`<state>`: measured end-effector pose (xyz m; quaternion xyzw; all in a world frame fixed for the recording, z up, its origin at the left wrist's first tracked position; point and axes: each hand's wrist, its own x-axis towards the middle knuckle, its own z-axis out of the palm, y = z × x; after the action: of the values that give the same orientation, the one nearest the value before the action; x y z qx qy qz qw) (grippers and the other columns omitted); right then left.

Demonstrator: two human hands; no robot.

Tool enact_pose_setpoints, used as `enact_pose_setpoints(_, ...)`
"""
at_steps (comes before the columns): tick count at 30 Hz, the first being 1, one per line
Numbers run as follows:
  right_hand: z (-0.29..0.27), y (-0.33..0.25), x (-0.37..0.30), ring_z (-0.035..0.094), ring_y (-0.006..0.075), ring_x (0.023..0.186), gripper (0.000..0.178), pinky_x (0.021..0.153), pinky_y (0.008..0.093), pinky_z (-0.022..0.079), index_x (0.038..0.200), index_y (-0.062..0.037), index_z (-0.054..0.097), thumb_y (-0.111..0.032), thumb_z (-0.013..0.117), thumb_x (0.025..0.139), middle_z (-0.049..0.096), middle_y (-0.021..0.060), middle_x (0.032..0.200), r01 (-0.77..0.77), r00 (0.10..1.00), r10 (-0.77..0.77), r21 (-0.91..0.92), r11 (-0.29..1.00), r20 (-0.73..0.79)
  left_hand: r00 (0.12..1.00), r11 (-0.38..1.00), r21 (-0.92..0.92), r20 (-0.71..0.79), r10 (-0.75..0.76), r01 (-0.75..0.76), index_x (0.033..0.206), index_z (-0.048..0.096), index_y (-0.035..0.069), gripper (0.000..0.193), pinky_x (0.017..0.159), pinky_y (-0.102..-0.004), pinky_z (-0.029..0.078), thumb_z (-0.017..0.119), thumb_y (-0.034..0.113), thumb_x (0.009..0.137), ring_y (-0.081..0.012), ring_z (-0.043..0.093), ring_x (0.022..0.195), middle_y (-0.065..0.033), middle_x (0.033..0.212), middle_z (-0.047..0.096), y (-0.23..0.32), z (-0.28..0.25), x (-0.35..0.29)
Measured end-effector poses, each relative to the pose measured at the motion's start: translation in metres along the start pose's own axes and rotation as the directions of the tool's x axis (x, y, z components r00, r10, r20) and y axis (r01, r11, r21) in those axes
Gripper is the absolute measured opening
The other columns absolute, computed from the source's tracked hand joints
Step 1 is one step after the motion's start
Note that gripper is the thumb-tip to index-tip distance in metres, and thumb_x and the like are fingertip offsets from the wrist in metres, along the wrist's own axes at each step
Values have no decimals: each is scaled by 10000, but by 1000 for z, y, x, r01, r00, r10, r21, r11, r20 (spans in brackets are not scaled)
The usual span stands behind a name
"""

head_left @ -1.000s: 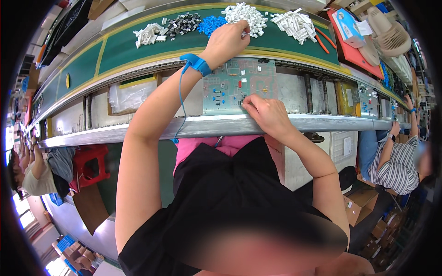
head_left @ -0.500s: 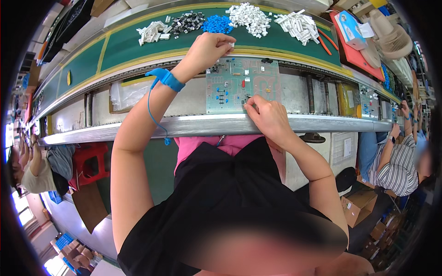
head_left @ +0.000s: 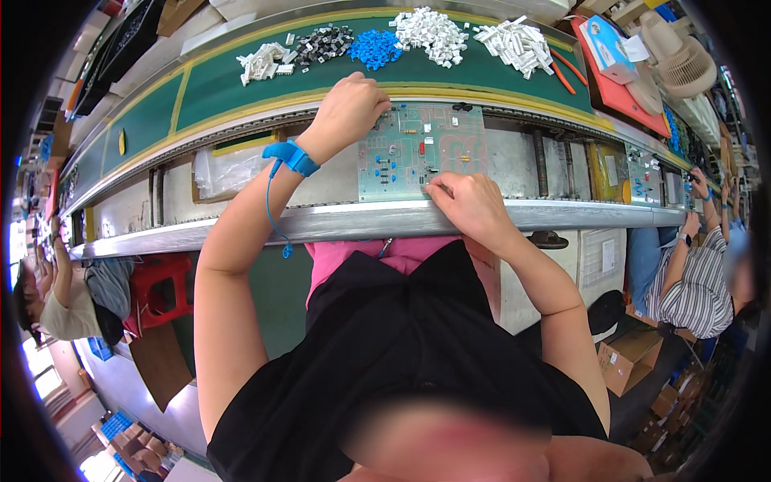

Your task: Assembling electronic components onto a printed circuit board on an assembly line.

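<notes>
Rails (head_left: 337, 222) of grey metal, two in all, cross in front of you, and one flat, rectangular circuit board (head_left: 446, 155) lies between them. Your right hand (head_left: 471, 205) is at the board's near edge, thumb and forefinger nearly meeting; I cannot tell whether that grip has hold of a part. Your left hand (head_left: 348, 111) is by the board's far left corner, fingers curled in close; whatever this grip may contain is hidden. One blue band (head_left: 293, 157) circles your left wrist. The board bears one red part (head_left: 422, 149) among smaller components. Beyond it, on the smooth green bench (head_left: 241, 100), you have five loose heaps: blocky white pieces (head_left: 263, 63), small black pieces (head_left: 324, 44), blue pieces (head_left: 375, 50), chunky white pieces (head_left: 430, 36) and longer, bar-shaped white pieces (head_left: 516, 46). One orange-handled tool (head_left: 570, 68) lies to their right.
</notes>
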<state>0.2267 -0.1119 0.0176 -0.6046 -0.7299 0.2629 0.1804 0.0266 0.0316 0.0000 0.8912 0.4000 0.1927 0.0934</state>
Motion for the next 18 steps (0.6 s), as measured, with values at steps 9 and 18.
enact_pose_setpoints(9,-7,4,-5,594,342,576,199,543,396,452,892,-54,698,-225,609,841,616,171,644,43,999,-43,15,999,17,1000,1000,-18,-7,-9,9,762,711,57,86,742,-359,450,656,122,751,-263,522,821,-60,766,610,3,-4,2)
enact_pose_setpoints(18,-49,44,35,667,232,695,213,625,321,493,951,-38,674,-215,613,849,672,140,811,38,992,-36,14,999,-125,998,998,14,-37,56,-55,746,680,17,74,720,-354,438,678,91,735,-261,500,795,-60,755,585,6,-8,-3)
